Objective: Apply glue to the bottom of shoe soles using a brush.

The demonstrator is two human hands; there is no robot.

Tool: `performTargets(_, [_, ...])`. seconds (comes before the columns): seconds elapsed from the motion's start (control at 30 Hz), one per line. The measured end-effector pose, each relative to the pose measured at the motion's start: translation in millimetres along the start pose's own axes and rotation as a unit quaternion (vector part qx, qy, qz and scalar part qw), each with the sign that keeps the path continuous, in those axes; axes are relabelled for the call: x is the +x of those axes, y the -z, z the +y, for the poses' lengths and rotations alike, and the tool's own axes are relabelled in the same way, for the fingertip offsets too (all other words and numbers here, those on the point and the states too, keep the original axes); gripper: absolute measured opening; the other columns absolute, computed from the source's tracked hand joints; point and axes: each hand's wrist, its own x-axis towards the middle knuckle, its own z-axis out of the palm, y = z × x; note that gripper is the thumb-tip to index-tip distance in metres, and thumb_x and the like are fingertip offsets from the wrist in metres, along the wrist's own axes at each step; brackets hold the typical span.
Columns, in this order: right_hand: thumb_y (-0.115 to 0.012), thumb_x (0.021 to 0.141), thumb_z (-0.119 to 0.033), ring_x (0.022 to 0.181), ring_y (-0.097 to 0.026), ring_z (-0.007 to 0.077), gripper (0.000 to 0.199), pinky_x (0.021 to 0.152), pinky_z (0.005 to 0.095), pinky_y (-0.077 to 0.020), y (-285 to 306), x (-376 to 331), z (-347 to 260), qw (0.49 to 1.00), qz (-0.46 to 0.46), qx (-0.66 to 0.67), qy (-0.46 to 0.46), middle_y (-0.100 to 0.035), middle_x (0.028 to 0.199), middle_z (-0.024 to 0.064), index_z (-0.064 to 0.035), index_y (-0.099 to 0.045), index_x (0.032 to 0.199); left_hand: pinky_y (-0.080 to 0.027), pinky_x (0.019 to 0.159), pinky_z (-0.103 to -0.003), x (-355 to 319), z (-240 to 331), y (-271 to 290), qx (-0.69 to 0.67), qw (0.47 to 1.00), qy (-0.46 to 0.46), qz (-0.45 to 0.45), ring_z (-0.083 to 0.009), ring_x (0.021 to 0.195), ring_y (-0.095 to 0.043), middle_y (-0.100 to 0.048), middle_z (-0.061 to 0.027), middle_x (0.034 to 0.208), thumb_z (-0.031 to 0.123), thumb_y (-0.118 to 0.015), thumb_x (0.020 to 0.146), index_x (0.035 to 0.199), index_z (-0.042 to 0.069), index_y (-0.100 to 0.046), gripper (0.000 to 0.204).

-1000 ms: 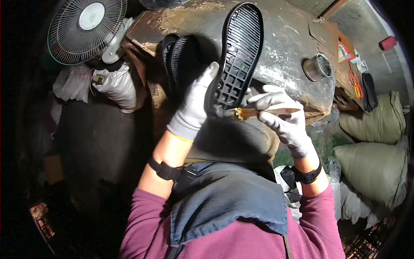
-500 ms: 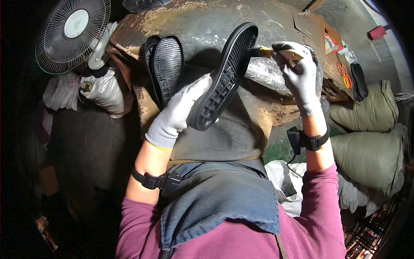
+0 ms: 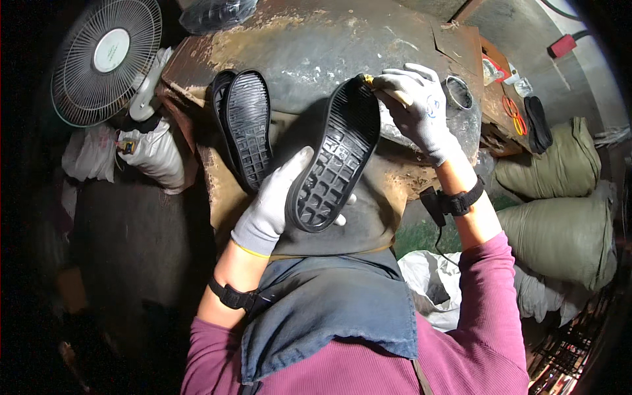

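Observation:
Gloved in white, my left hand [image 3: 275, 197] is closed around the heel part of a black shoe sole [image 3: 332, 155]. Its thumb lies along the near left edge, and fingertips show past the right edge. The sole's ribbed and gridded hollow side faces up. My right hand [image 3: 416, 108], also gloved, pinches a small brush [image 3: 367, 79] with a yellow band. The brush's dark bristles are inside the sole's far end and hard to make out against the black. Two more black soles [image 3: 249, 125] lean together on the left, one partly behind the other.
A round tin [image 3: 459, 92] stands on the worn worktable [image 3: 296, 39] beside my right hand. Orange-handled scissors [image 3: 514, 115] and black strips [image 3: 538, 125] lie farther right. A fan [image 3: 108, 59] stands at far left; stuffed green sacks [image 3: 550, 234] sit at right.
My right hand has moved left, bringing the brush into the sole's far end. The sole has come nearer to me and turned its hollow side more upward.

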Motion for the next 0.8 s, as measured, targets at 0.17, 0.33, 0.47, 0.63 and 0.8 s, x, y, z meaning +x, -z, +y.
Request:
performTargets(0.17, [-0.077, 0.079, -0.005, 0.104, -0.066, 0.0206, 0.020, 0.099, 0.0392, -0.0453, -9, -24, -15, 0.988, 0.102, 0.087, -0.083, -0.073, 0.105, 0.0039, -0.0092, -0.073, 0.098, -0.048, 0.081, -0.075, 5, 1, 3, -0.038, 0.998, -0.007, -0.039, -0.0588, 0.117, -0.051, -0.051, -0.0292, 0.138, 0.048, -0.029, 0.104, 0.146, 0.002, -0.039, 0.063])
performTargets(0.33, [-0.079, 0.079, -0.011, 0.090, -0.066, 0.0237, 0.014, 0.087, 0.0349, -0.0489, -32, -52, -28, 0.943, 0.161, 0.116, -0.266, -0.073, 0.097, 0.0040, -0.0102, -0.072, 0.092, -0.049, 0.080, -0.075, 2, -3, 5, -0.071, 0.996, -0.005, -0.062, -0.0581, 0.116, -0.052, -0.051, -0.0304, 0.136, 0.048, -0.028, 0.104, 0.147, 0.002, -0.037, 0.064])
performTargets(0.47, [-0.077, 0.080, -0.010, 0.092, -0.066, 0.0254, 0.013, 0.085, 0.0353, -0.0495, -50, -44, -50, 0.940, 0.149, 0.187, -0.245, -0.072, 0.097, 0.0044, -0.0098, -0.072, 0.092, -0.048, 0.081, -0.075, 3, -4, 12, -0.035, 0.998, 0.000, -0.052, -0.0586, 0.116, -0.052, -0.049, -0.0309, 0.138, 0.048, -0.028, 0.104, 0.147, 0.002, -0.037, 0.063])
performTargets(0.63, [-0.079, 0.078, -0.010, 0.096, -0.066, 0.0252, 0.017, 0.090, 0.0377, -0.0493, -29, -26, -78, 0.952, 0.138, 0.231, -0.143, -0.073, 0.102, 0.0040, -0.0098, -0.062, 0.077, -0.049, 0.080, -0.075, -6, 6, 21, -0.056, 0.996, -0.022, -0.062, -0.0583, 0.116, -0.052, -0.051, -0.0301, 0.137, 0.049, -0.031, 0.104, 0.146, 0.002, -0.038, 0.064])
performTargets(0.8, [-0.072, 0.088, -0.004, 0.096, -0.063, 0.0147, 0.013, 0.087, 0.0283, -0.0489, -38, -29, -22, 0.822, 0.165, 0.400, -0.370, -0.068, 0.105, 0.0070, -0.0040, -0.066, 0.099, -0.050, 0.081, -0.074, 1, 5, 6, -0.066, 0.995, -0.017, -0.070, -0.0584, 0.116, -0.052, -0.051, -0.0302, 0.136, 0.048, -0.029, 0.104, 0.146, 0.002, -0.038, 0.063])
